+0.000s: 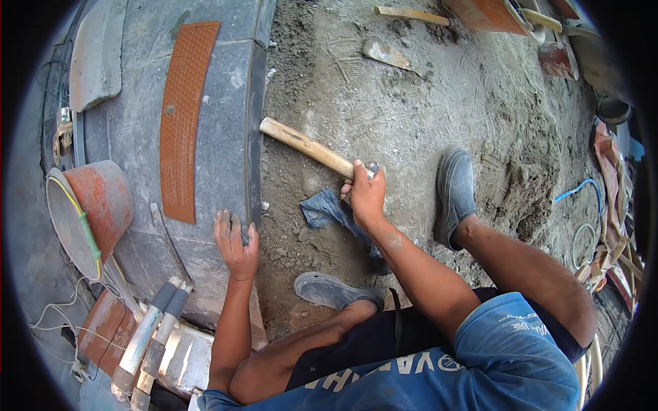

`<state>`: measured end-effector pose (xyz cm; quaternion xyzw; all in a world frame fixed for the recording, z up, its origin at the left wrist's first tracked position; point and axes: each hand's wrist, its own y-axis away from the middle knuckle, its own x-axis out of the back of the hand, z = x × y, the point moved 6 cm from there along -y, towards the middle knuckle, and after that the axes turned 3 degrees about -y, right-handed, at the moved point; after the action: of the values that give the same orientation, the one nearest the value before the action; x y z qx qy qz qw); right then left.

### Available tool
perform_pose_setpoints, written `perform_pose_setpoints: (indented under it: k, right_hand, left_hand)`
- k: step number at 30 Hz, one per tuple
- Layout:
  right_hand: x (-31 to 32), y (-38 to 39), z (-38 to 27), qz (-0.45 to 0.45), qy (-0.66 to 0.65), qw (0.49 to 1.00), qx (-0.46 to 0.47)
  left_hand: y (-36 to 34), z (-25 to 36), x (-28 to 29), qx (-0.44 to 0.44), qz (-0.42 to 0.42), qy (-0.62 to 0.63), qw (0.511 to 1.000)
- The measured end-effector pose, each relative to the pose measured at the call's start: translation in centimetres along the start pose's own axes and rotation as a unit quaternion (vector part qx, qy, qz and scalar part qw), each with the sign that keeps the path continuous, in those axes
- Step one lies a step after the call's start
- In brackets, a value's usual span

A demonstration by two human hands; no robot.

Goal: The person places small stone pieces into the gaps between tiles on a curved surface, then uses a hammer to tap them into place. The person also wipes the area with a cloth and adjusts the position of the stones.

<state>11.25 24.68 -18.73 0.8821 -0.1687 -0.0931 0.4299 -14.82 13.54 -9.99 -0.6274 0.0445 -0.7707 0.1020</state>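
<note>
Two bare hands are shown at a paving edge: the left hand (234, 241) is laid flat, fingers spread, on the corner of a dark stone slab (223, 103), its grip open; the right hand (365, 195) is closed around a hammer (308, 147) near its head, the wooden handle slanting up-left over sandy ground (411, 103), beside a blue rag (327, 211)

Orange bucket (92, 212), blue hose (582, 188), orange tactile strip (184, 116)
</note>
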Motion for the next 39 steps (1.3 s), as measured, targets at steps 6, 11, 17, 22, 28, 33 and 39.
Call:
perform_pose_setpoints:
  k: [6, 11, 17, 22, 28, 33, 39]
  right_hand:
    - [0.1, -0.6, -0.4, -0.005, -0.011, 1.0, 0.012]
    - [0.9, -1.1, -1.5, -0.01, 0.001, 0.999, 0.042]
    - [0.8, -0.8, -0.7, -0.009, -0.034, 0.999, -0.003]
    - [1.0, -1.2, -0.4, -0.025, -0.049, 0.998, -0.007]
    - [0.7, -0.7, 0.3, -0.035, -0.053, 0.998, -0.021]
    - [1.1, -0.9, -0.3, -0.018, -0.043, 0.999, -0.003]
    - [1.4, -0.7, -0.1, -0.015, -0.047, 0.999, -0.015]
  left_hand:
    - [0.2, -0.2, 0.2, 0.008, 0.014, 0.007, 1.0]
    - [0.3, -0.4, 0.1, 0.014, 0.014, 0.024, 1.0]
    - [0.3, -0.2, 0.2, 0.011, 0.014, 0.011, 1.0]
    - [0.1, -0.1, 0.3, 0.013, 0.019, 0.013, 1.0]
    - [0.2, -0.2, 0.5, 0.012, 0.018, 0.007, 1.0]
    - [0.0, -0.1, 0.3, 0.012, 0.022, 0.017, 1.0]
    - [0.2, -0.3, 0.6, 0.01, 0.025, -0.002, 1.0]
